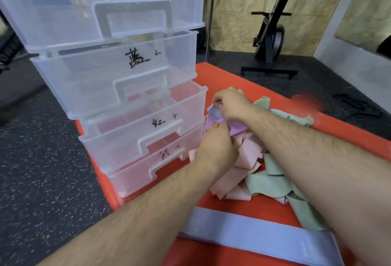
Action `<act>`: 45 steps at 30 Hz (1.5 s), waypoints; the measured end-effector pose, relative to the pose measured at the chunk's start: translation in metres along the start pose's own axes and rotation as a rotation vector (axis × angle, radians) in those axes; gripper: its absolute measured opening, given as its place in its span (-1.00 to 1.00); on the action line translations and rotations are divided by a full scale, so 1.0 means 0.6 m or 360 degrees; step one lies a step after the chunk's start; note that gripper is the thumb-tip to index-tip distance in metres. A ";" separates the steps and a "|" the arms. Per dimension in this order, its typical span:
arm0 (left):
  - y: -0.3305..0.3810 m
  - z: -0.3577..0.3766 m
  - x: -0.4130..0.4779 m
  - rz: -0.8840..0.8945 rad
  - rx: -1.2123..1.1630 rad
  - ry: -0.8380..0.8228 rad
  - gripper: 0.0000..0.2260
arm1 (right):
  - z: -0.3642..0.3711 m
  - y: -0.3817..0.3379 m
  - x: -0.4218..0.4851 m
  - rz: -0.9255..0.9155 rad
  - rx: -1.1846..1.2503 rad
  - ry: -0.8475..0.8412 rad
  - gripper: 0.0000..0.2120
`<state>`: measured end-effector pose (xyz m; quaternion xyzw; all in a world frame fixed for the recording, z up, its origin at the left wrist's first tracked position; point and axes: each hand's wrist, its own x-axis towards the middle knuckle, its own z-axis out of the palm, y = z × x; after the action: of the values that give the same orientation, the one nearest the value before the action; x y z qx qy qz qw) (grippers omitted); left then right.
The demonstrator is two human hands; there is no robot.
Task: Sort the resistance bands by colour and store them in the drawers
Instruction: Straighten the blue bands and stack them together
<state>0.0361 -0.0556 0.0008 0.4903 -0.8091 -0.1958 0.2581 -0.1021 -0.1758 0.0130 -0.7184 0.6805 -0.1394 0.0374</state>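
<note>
A heap of resistance bands lies on the red box top (pixel 243 79): pink bands (pixel 247 155), green bands (pixel 273 181) and a purple band (pixel 237 129) on top. My left hand (pixel 215 147) pinches the purple band near its left end. My right hand (pixel 232 103) pinches a pale blue band end (pixel 213 113) just above it. A flat blue band (pixel 260 234) lies apart at the near edge. A stack of clear plastic drawers (pixel 118 87) with handwritten labels stands to the left, all pushed in.
Dark speckled gym flooring (pixel 42 181) surrounds the red box. A black exercise machine (pixel 270 39) stands at the back against a chipboard wall. A dark strap (pixel 357 104) lies on the floor at the right.
</note>
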 end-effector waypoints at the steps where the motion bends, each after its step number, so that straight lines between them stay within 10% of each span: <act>1: 0.005 -0.005 -0.002 0.0005 -0.0040 -0.0001 -0.91 | -0.020 0.001 -0.007 -0.0031 0.0094 0.0118 -0.77; 12: 0.054 -0.071 -0.034 0.0057 -0.0697 0.0283 -0.71 | -0.300 -0.012 -0.152 -0.0057 0.0567 0.1096 -0.83; 20: 0.089 -0.100 -0.054 0.0070 -0.1164 0.0247 -0.49 | -0.328 -0.071 -0.299 -0.0009 0.0931 0.1231 -0.84; 25: 0.102 -0.086 -0.076 -0.0111 -0.1664 -0.0141 -0.74 | -0.235 -0.060 -0.377 0.0225 0.1112 0.1201 -0.84; 45: 0.070 -0.101 -0.095 0.0238 -0.0790 -0.0214 -0.73 | -0.154 0.005 -0.416 0.0606 0.0868 0.0748 -0.81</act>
<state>0.0656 0.0100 0.0598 0.3368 -0.7856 -0.4007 0.3298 -0.1367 0.0832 0.0636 -0.4918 0.7294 -0.4658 0.0951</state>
